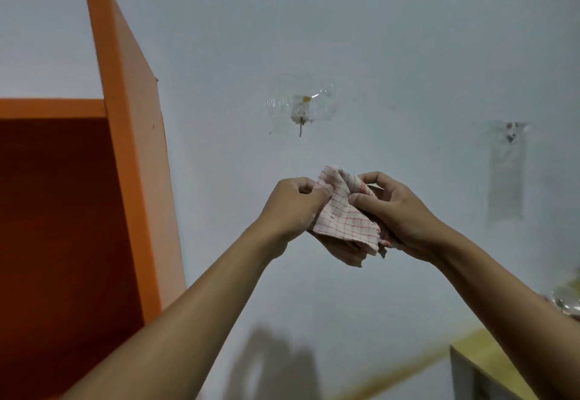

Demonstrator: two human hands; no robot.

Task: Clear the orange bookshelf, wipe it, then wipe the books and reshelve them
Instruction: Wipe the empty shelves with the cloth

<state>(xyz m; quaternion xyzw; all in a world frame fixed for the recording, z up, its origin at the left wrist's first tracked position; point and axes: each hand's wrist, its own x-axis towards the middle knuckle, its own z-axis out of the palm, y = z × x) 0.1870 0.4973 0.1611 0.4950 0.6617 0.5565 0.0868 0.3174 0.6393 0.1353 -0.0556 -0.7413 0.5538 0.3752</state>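
Head view: I see the orange bookshelf (131, 148) at left, its side panel edge tilting up, the compartment beside it dark. Open wall (376, 38) right of it. Both arms raised mid-air; left hand (292, 208) and right hand (395, 214) each pinch the checked cloth (342, 220) between them, clear of the shelf.

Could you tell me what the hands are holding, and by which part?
Both hold the checked cloth: left hand grips its left edge, right hand pinches its upper right fold.
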